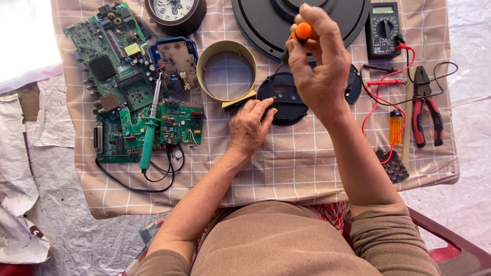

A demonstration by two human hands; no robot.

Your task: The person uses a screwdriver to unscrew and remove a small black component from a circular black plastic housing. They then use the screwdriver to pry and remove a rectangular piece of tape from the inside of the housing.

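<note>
My right hand (318, 66) grips a screwdriver with an orange and black handle (300, 33), held upright with its shaft pointing down at a round black plastic device (284, 99) on the checked cloth. My left hand (249, 127) rests on the cloth, its fingertips pressing the left edge of that round black device. The screwdriver's tip is hidden behind my right hand.
Green circuit boards (117, 66) and a green soldering iron (149, 135) lie at left. A yellow tape ring (204, 64), a clock (174, 13), a large black disc (266, 25), a multimeter (383, 28) with red leads, pliers (423, 105) and an orange lighter (395, 127) surround the hands.
</note>
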